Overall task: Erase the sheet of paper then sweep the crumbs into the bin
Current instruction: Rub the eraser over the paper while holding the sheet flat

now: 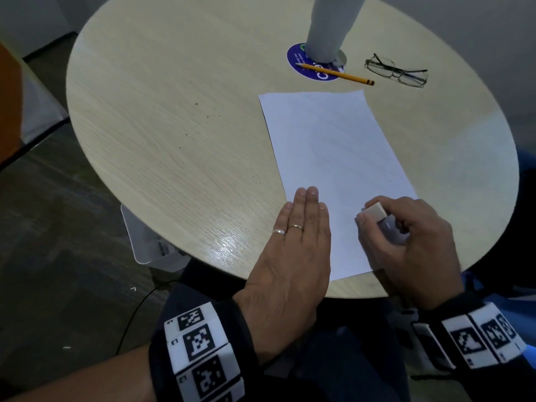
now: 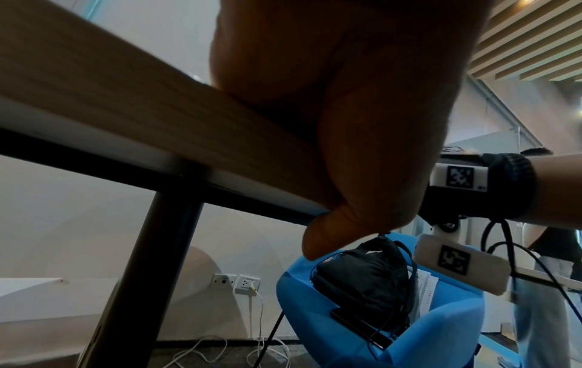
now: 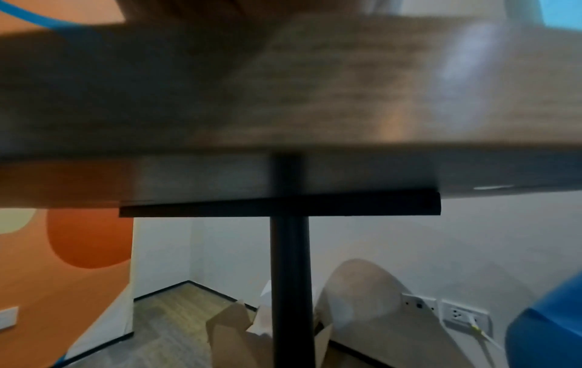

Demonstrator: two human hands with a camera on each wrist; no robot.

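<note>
A white sheet of paper (image 1: 333, 158) lies on the round wooden table (image 1: 162, 146), with only faint pencil marks showing. My left hand (image 1: 295, 233) lies flat with straight fingers on the sheet's near left edge. My right hand (image 1: 406, 236) grips a white eraser (image 1: 375, 211) over the sheet's near right corner. Dark crumbs (image 1: 207, 117) are scattered on the table left of the sheet. A white bin (image 1: 148, 242) stands on the floor under the table's near left edge. In the left wrist view my thumb (image 2: 327, 239) hangs below the table edge (image 2: 157, 139).
A yellow pencil (image 1: 336, 74) and a pair of glasses (image 1: 397, 72) lie at the far side, beside a grey post (image 1: 330, 24) on a blue round sticker (image 1: 295, 60). A blue chair with a black bag (image 2: 365, 281) stands to the right. The table's black leg (image 3: 289, 274) is underneath.
</note>
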